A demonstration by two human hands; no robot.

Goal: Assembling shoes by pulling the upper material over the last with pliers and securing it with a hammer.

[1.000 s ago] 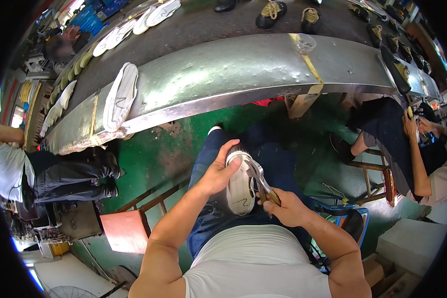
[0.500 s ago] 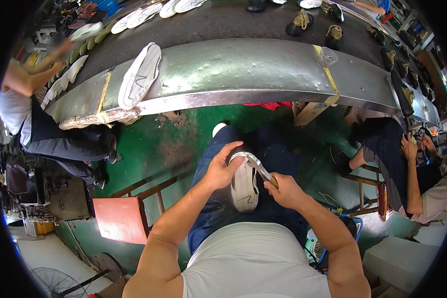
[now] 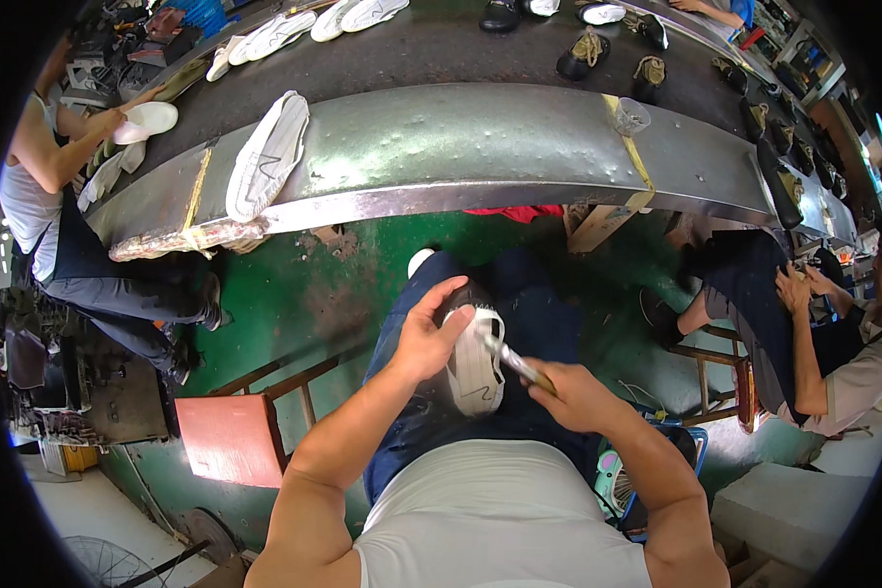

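A shoe upper on its last [image 3: 473, 367] rests on my lap, its pale underside turned up and a dark squiggle near the lower end. My left hand [image 3: 429, 338] wraps round its dark far end, thumb pressed on the pale face. From the right, my right hand [image 3: 565, 394] grips a silver metal tool with a brownish handle [image 3: 527, 372]. The tool's tip points at the shoe's upper right rim; motion blur hides its exact shape and whether it touches. A similar white shoe [image 3: 268, 157] lies bottom up on the metal ledge ahead.
Beyond the metal ledge [image 3: 441, 137], a dark belt [image 3: 441, 54] carries several shoes. A person at the left holds a white shoe [image 3: 147, 122]; another sits at the right [image 3: 813, 343]. A reddish stool [image 3: 230, 439] stands at my left, and a plastic cup [image 3: 631, 118] on the ledge.
My right hand has drawn the tool slightly back and down from the shoe's far end. My left hand keeps its hold. The person at the left has lowered a white shoe.
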